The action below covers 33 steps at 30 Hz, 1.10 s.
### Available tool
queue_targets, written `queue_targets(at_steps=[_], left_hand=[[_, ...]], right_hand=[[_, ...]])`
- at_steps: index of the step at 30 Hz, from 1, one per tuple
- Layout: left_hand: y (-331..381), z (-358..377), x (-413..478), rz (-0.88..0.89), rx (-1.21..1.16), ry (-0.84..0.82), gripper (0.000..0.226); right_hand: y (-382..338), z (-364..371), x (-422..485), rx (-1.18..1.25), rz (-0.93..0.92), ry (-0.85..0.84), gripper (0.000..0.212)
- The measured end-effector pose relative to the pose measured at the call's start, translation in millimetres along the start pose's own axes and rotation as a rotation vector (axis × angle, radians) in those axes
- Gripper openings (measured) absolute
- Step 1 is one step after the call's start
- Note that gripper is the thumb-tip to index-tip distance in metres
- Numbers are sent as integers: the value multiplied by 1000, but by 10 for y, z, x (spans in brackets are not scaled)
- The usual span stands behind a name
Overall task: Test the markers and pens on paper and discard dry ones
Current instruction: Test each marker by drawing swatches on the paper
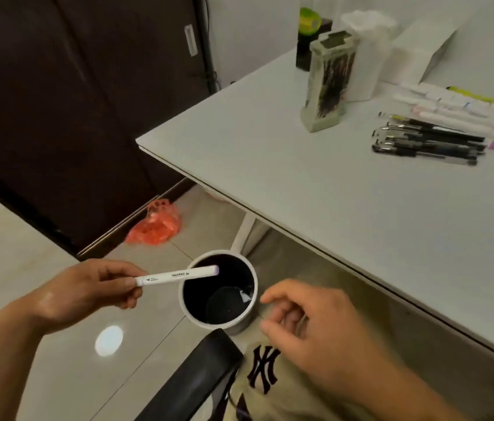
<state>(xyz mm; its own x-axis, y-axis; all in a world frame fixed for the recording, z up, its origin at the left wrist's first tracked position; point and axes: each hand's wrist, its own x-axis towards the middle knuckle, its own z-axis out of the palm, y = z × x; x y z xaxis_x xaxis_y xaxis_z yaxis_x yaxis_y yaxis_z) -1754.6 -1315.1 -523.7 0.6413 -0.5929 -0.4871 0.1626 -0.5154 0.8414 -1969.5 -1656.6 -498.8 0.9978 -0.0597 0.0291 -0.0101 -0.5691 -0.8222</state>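
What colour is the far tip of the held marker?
The marker has a pale purple end; head view.

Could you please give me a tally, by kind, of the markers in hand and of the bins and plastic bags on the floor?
Marker, pinched in the left hand over the bin: 1
Waste bin: 1
Red plastic bag: 1
Total: 3

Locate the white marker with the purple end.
Head view, lower left of centre: the left hand pinches the marker, its purple end over the open bin on the floor.
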Motion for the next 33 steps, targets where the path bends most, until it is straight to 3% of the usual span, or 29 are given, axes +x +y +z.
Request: queue_targets(at_steps=[4, 8, 13, 17, 26, 33], left_hand=[[-669, 203, 352, -201, -80, 185, 21], [-1011, 638, 936, -336, -218, 396, 18], [-1203, 927, 1475, -501, -233, 479, 17], [-1314, 997, 1688, -566, -279, 452, 15], [-1076, 884, 1397, -455, -325, 445, 20], [-431, 719, 725, -170, -66, 539, 11]], right_hand=[[284, 359, 162, -29, 132, -51, 20], [442, 513, 312, -61, 185, -35, 19], [544, 629, 441, -43, 222, -18, 18], [634, 683, 525, -16, 252, -34, 17], [692, 641, 662, 9, 267, -52, 18], [158, 356, 557, -3, 82, -59, 16]])
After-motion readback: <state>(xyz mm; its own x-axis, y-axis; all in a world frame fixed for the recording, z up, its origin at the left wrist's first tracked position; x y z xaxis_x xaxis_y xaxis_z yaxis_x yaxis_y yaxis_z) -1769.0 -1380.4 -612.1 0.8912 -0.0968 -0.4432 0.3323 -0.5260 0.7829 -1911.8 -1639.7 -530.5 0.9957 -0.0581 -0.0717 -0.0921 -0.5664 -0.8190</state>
